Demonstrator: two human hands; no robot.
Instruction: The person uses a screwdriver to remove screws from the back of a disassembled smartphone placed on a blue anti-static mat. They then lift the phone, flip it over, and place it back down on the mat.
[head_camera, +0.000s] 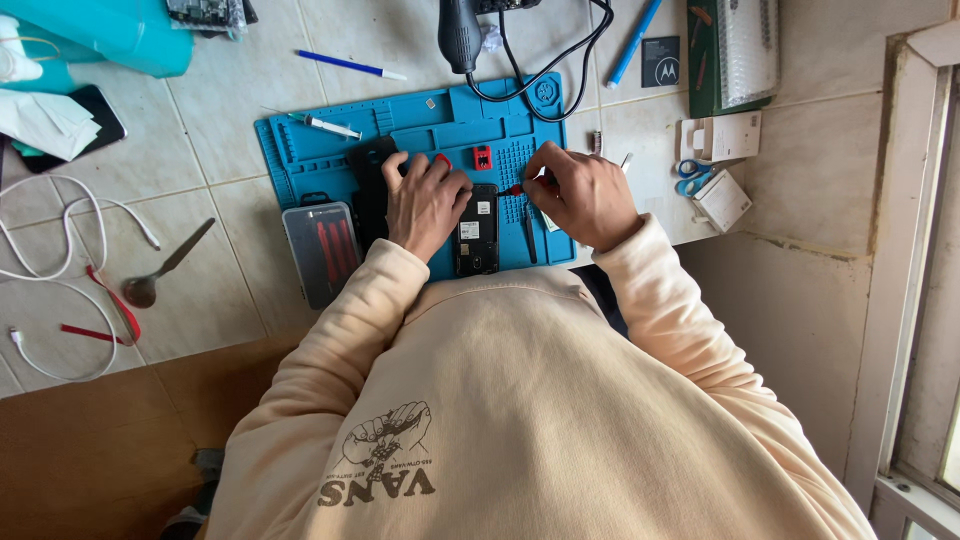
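A dark phone (478, 228) with its back off lies on a blue repair mat (420, 125). My right hand (585, 195) pinches a small red-handled screwdriver (515, 188), whose tip points at the phone's upper right edge. My left hand (425, 205) rests palm down on the mat just left of the phone, fingers bent and apart. It partly covers a black cover piece (368, 185). A small red thing (442, 158) shows at its fingertips. Whether the hand grips it is unclear.
On the mat are tweezers (530, 235), a red part (482, 157) and a syringe (330, 127). A grey bit case (320, 250) lies at its left edge. A black corded tool (460, 35), spoon (165, 268), white cable (60, 270), scissors (690, 175) and white boxes (722, 198) lie around.
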